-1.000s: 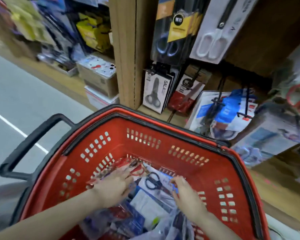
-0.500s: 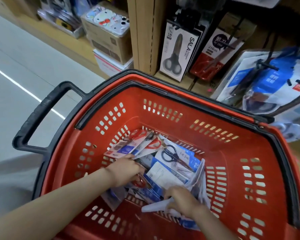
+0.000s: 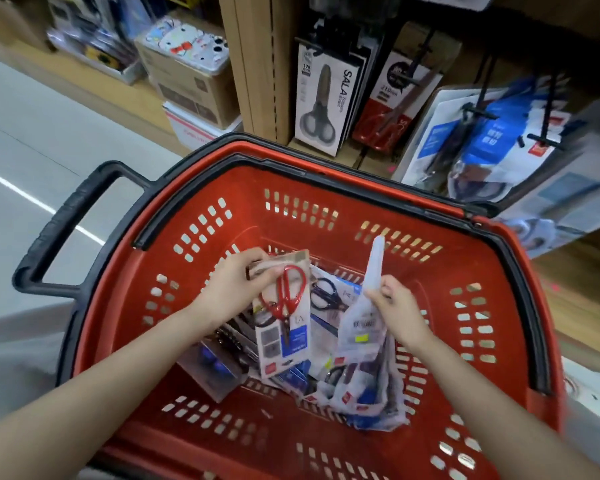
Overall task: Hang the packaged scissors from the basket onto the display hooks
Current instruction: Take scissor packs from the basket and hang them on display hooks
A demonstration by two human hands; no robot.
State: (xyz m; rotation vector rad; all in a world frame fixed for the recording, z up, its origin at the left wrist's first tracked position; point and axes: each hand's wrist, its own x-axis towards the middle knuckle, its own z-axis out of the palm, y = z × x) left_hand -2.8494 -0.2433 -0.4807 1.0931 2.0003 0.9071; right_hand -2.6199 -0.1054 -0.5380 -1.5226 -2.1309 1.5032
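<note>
Over the red plastic basket (image 3: 326, 441), the left hand (image 3: 236, 289) pinches a stiff, light carded pack of red-handled scissors (image 3: 284, 306) by its top, while the right hand (image 3: 395, 303) grips a limp, slippery clear-bagged pack (image 3: 364, 334) at its neck.

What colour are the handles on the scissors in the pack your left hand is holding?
Red; the head view shows the scissors pack in the left hand clearly.
</note>
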